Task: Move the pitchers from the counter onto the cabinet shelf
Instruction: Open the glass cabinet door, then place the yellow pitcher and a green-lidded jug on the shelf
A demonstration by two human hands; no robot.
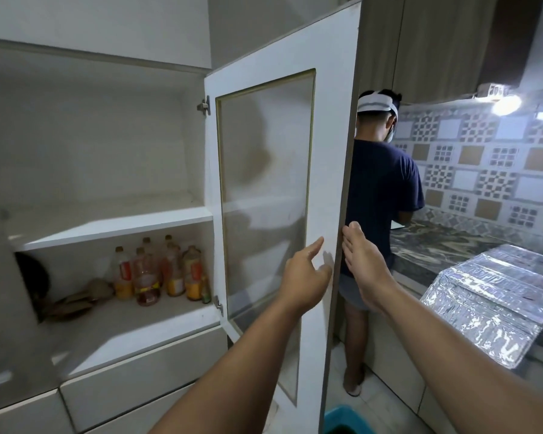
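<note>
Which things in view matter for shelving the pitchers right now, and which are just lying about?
For the job:
- cabinet door, open
- left hand and right hand, either side of the door's edge, both empty
- bare upper shelf
- counter; no pitchers in view

Lying about:
- bottles on the lower shelf
- foil sheet
- another person
- blue tub

The white cabinet shelf (113,225) sits bare at mid-height on the left, its door (323,189) swung wide open; the dark marbled table (445,245) runs along the right
</note>
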